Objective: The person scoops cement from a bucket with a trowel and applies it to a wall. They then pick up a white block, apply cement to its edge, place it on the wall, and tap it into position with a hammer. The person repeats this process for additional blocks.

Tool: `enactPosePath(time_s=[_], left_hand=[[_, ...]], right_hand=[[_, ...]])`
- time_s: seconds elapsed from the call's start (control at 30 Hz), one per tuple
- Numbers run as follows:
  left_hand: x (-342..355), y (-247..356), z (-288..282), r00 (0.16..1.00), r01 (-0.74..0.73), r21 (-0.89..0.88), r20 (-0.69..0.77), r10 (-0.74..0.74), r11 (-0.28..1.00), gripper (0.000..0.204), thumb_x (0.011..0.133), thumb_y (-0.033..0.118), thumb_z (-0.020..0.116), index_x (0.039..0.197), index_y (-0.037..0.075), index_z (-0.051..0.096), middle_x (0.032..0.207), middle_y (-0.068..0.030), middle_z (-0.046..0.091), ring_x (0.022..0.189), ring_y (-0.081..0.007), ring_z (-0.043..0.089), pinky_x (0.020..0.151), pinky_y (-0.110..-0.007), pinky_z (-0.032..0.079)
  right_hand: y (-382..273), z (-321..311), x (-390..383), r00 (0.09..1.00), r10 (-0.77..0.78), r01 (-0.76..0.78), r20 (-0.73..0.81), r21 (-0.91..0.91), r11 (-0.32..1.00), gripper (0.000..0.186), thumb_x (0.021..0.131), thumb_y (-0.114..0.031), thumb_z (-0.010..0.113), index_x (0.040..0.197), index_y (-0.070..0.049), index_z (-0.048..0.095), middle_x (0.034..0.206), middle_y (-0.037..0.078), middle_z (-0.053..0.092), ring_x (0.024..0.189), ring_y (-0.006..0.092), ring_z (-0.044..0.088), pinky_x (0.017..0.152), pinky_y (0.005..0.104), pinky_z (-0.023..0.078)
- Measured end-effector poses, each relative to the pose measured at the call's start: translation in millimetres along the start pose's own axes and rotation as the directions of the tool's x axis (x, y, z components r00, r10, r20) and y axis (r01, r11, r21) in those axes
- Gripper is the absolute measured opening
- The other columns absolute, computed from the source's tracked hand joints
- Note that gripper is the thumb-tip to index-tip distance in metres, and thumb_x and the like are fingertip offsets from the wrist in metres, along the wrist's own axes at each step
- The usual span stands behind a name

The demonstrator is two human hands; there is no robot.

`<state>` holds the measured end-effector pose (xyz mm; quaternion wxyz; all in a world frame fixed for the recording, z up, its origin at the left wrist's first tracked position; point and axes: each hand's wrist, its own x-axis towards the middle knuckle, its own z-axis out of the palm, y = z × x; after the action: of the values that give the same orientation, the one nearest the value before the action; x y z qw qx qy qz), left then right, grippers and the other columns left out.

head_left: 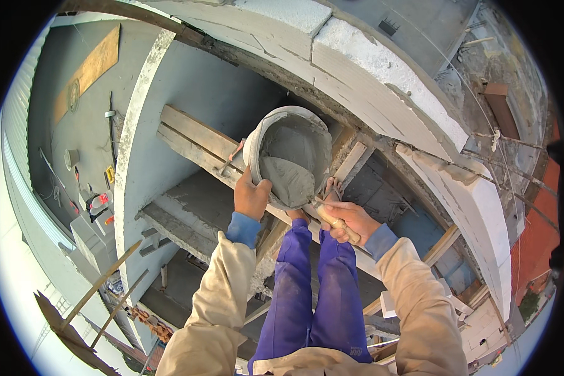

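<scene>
A round bucket (252,147) coated with grey mortar stands in front of my feet on wooden planks. Wet mortar (294,139) lies inside it. My left hand (252,195) grips the bucket's near left rim, thumb and fingers closed over it. In my right hand (348,222) is a trowel, held by its wooden handle (329,216). The mortar-smeared trowel blade (286,180) reaches over the near side of the bucket. Beside the bucket's left wall, a hammer (233,155) rests on the planks.
Wooden planks (197,139) span an opening high above lower floors. A wall of white blocks (382,78) curves along the far right, with thin rods (514,166) sticking out past a gap. A lower floor at left holds a wooden board (89,69) and scattered tools.
</scene>
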<state>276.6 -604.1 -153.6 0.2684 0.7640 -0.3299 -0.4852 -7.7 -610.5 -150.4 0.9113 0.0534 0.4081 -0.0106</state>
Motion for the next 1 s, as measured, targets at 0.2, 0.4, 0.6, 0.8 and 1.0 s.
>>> enactPosePath(time_s=[0.2,0.4,0.6,0.8,1.0], left_hand=[[-30,-17,-19,0.968,0.249,-0.488,0.122,-0.218,0.837,0.062,0.088,0.002,0.055,0.148,0.004,0.045,0.123,-0.0138,0.067,0.1,-0.0312,0.076,0.081,-0.049,0.067],[-50,-24,-7,0.962,0.249,-0.574,0.056,-0.266,0.78,0.064,0.087,0.002,0.053,0.15,0.005,0.045,0.126,-0.014,0.066,0.101,-0.0304,0.075,0.078,-0.046,0.068],[-63,-42,-11,0.951,0.293,-0.505,0.07,-0.3,0.812,0.065,0.085,-0.001,0.052,0.149,0.005,0.044,0.123,-0.0149,0.066,0.1,-0.0327,0.075,0.079,-0.05,0.069],[-77,-48,-8,0.939,0.331,-0.528,0.098,-0.331,0.782,0.064,0.086,0.0,0.052,0.149,0.004,0.045,0.125,-0.0154,0.066,0.103,-0.0327,0.075,0.081,-0.051,0.068],[-81,-51,1,0.951,0.29,-0.578,0.086,-0.296,0.763,0.062,0.088,0.001,0.052,0.15,0.004,0.045,0.126,-0.0149,0.067,0.105,-0.0316,0.074,0.081,-0.05,0.068]], right_hand=[[34,-33,-21,0.882,-0.352,0.282,0.312,0.249,0.927,0.063,0.107,-0.042,0.06,0.155,-0.006,0.042,0.094,0.01,0.061,0.059,0.011,0.054,0.049,0.0243,0.043],[-5,-38,-40,0.455,-0.891,0.845,0.005,-0.32,0.429,0.064,0.102,-0.03,0.072,0.154,-0.002,0.047,0.119,0.008,0.066,0.1,0.0134,0.059,0.09,0.0286,0.05],[-100,-56,37,-0.375,-0.927,0.363,-0.002,-0.92,-0.145,0.036,0.093,-0.003,0.077,0.128,-0.005,0.07,0.116,0.011,0.071,0.1,0.0249,0.068,0.087,0.0328,0.053],[-102,-45,68,-0.303,-0.947,0.204,0.109,-0.963,-0.177,0.041,0.086,0.0,0.079,0.125,-0.013,0.073,0.112,0.012,0.072,0.102,0.0331,0.069,0.088,0.0425,0.055],[-136,-18,89,-0.414,-0.908,0.162,0.068,-0.976,-0.146,0.036,0.089,-0.002,0.077,0.123,-0.011,0.073,0.111,0.012,0.07,0.103,0.0345,0.066,0.09,0.0457,0.053]])
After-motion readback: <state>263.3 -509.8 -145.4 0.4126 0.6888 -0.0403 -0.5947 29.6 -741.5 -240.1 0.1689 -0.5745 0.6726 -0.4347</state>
